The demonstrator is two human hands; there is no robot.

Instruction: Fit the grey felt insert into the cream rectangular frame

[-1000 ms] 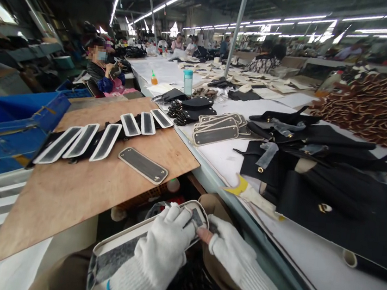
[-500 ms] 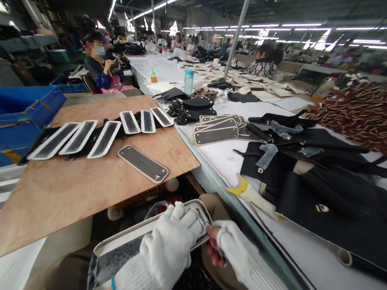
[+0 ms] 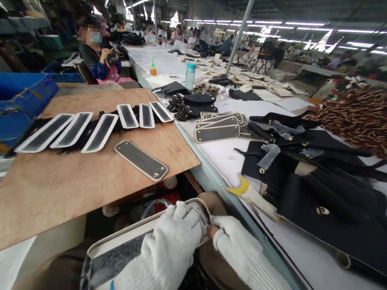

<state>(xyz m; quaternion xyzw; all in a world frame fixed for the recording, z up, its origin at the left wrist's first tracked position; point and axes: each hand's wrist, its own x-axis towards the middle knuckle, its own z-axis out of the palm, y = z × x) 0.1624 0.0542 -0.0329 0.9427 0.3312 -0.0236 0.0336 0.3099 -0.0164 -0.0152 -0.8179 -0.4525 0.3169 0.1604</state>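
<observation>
An oblong bag piece (image 3: 119,252), with a pale raised rim and a dark grey mottled inside, lies slantwise across my lap. My left hand (image 3: 166,249), in a white knitted glove, lies over its middle, fingers bent toward the far rim and bearing on it. At the piece's right corner, my right hand (image 3: 249,256) pinches the rim between thumb and fingers. Its glove leaves the thumb tip bare. Both palms and the underside of the piece are hidden. On the wooden board (image 3: 70,182) rests a single dark panel (image 3: 141,160) with light edging and metal studs.
White-bordered panels (image 3: 99,133) lie in a row on black strips. To the right, a white table (image 3: 314,252) carries stacked panels (image 3: 217,129), black bag parts (image 3: 330,198) and a brown heap (image 3: 367,118). A blue bin (image 3: 8,110) stands left. A masked person (image 3: 95,54) sits beyond.
My view has shifted slightly, so the board and its panels appear a little farther left. Both hands keep nearly the same places on the bag piece; fewer right-hand fingers show below the rim.
</observation>
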